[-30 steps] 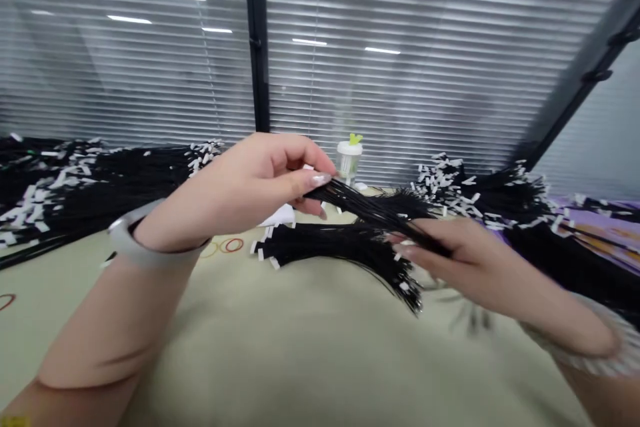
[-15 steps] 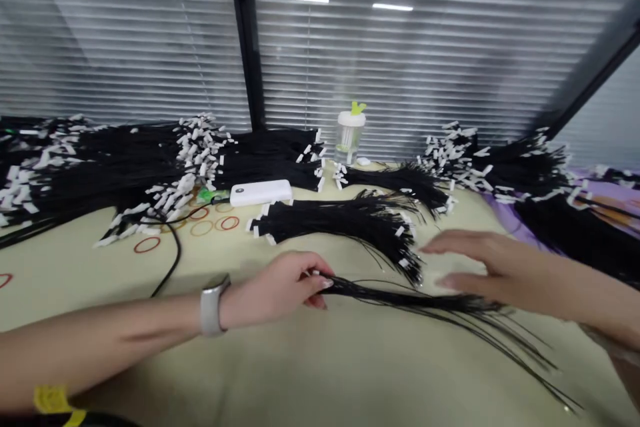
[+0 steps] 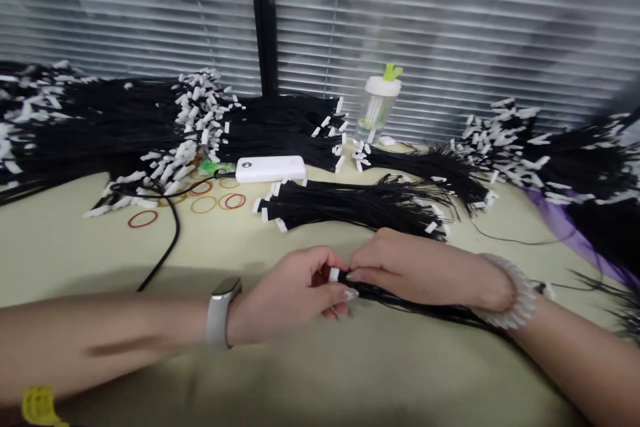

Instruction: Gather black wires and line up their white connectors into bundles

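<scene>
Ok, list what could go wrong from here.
The held wires run beneath the right wrist, so strands might snag on the coiled bracelet. The right hand sits close to the bundle lying behind it and could nudge it. The black cord leads from the white device toward the left forearm, which might tug it.

- The bundle of thin black wires (image 3: 376, 293) sits in my left fingers (image 3: 326, 295) and right fingers (image 3: 371, 275), toward five o'clock from mid-view.
- Its white end piece (image 3: 334, 274) shows between both hands, facing nine o'clock.
- The strands run loosely together between three and four o'clock, passing beneath my right wrist; my forearm hides their far end.
</scene>
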Motion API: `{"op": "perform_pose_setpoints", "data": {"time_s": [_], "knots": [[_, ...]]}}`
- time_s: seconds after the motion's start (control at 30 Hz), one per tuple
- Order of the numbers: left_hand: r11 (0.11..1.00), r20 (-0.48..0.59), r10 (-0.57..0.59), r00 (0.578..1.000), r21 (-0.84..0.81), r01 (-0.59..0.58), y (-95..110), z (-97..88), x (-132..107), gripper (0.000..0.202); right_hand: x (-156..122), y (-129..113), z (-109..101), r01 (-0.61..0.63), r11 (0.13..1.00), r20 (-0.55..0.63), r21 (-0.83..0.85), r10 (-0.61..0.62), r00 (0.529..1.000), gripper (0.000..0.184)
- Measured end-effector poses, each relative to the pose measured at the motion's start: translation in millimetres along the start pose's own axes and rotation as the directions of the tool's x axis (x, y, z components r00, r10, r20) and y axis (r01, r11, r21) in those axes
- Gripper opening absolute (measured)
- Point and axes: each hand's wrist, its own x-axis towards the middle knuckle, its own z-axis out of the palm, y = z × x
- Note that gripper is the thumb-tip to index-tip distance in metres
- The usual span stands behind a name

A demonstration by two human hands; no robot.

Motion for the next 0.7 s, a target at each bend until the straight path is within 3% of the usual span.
{"op": "perform_pose_setpoints", "data": {"time_s": [0.13, 0.33, 0.47, 0.7], "knots": [[0.997, 0.005, -0.048, 0.999, -0.06, 0.048, -2.4, -2.0, 1.8, 0.015, -3.0, -0.2, 2.3, -0.06, 0.998, -0.042, -0.025, 0.059, 0.997, 0.033], [0.987, 0.003, -0.043, 0.999, -0.155, 0.043, 0.1, -2.3, 2.4, 0.017, -2.7, 2.6, 5.6, 0.012, 0.998, -0.103, 0.062, -0.006, 0.995, 0.021], [0.985, 0.002, -0.063, 0.998, -0.162, 0.063, 2.5, -3.0, 5.2, 0.022, -2.9, 5.8, 6.8, 0.037, 0.996, -0.139, 0.078, -0.026, 0.99, 0.02], [0.985, 0.018, -0.098, 0.995, -0.14, 0.099, 4.7, -6.0, 5.6, 0.02, -3.2, 7.9, 10.1, -0.021, 0.999, -0.134, 0.029, 0.025, 0.991, 0.023]]}}
